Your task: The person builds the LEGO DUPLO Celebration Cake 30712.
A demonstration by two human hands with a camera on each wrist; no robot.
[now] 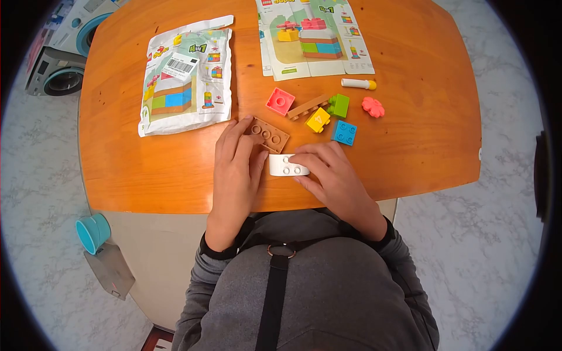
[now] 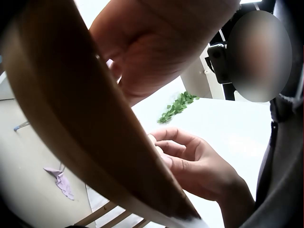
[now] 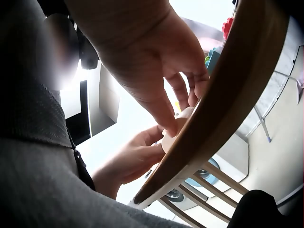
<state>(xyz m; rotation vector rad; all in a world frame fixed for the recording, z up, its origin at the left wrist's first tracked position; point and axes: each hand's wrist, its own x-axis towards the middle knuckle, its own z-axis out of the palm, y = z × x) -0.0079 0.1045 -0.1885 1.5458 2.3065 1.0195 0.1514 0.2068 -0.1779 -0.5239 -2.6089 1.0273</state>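
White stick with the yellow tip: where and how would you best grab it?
Probably midway along the white shaft, pinched from above by the right hand once free, thumb on its near side: the stick lies flat, crosswise in the head view, slim and straight, with bare tabletop along that side.

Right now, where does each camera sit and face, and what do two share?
Head: worn on the head, facing forward and down at the table; left hand, right hand and grey top show.
Left wrist: on that wrist, facing the work at the table's edge; left hand large, right hand beyond, grey top.
Right wrist: on that wrist, facing the same work; right hand large, left hand beyond, grey top.
Head and right wrist both show the pink flower piece.
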